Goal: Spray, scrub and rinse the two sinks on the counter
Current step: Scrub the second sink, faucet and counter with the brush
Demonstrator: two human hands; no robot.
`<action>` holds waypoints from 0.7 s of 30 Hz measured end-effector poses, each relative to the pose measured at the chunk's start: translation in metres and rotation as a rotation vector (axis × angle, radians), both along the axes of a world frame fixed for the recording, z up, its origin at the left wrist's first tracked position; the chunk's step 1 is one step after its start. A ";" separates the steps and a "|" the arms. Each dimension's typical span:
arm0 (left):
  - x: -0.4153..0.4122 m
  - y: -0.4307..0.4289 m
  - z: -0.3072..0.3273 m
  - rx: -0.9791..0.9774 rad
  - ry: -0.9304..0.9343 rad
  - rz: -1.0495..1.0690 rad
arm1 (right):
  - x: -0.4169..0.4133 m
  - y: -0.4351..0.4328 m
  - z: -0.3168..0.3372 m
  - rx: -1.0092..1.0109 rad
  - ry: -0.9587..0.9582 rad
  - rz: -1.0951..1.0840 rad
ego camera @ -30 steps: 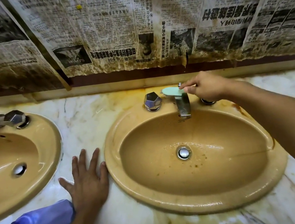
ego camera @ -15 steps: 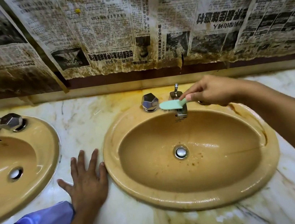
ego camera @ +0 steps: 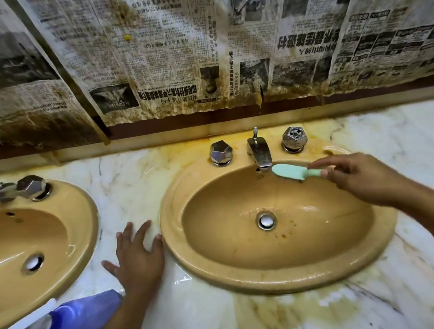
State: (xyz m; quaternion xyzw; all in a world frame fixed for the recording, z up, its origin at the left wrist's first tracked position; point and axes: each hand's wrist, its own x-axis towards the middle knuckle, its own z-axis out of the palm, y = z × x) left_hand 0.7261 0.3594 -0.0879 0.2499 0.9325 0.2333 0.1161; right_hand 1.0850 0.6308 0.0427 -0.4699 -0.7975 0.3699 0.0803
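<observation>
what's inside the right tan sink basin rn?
Inside the right tan oval sink: a chrome drain stopper, brown specks beside it and wet sheen. The mint-green scrub brush hangs over its back edge, hiding that patch of wall.

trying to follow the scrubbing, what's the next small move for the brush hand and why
Probably lower the green brush in the right hand into the right sink and scrub toward the drain: it hovers under the faucet, and brown specks dot the basin there.

Right hand [ego camera: 362, 174] holds brush [ego camera: 291, 172] beside faucet [ego camera: 260, 152]
</observation>
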 end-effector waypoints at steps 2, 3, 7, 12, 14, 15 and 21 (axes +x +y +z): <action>0.014 0.016 0.021 0.242 -0.105 0.097 | -0.003 -0.032 -0.020 -0.159 0.148 -0.125; 0.030 0.026 0.036 0.332 -0.130 0.115 | -0.009 -0.049 -0.026 -0.200 0.202 -0.161; 0.106 0.075 0.077 0.284 -0.208 -0.131 | -0.054 -0.113 -0.034 -0.090 0.364 -0.153; 0.143 0.116 0.118 0.287 -0.795 -0.211 | -0.096 -0.131 -0.030 -0.009 0.306 -0.174; 0.143 0.124 0.122 0.293 -0.816 -0.161 | -0.098 -0.131 -0.027 -0.033 0.267 -0.133; 0.140 0.126 0.121 0.287 -0.820 -0.133 | -0.096 -0.129 -0.025 -0.057 0.248 -0.110; 0.114 0.142 0.104 0.298 -0.677 -0.130 | -0.025 -0.110 -0.027 0.077 0.199 -0.316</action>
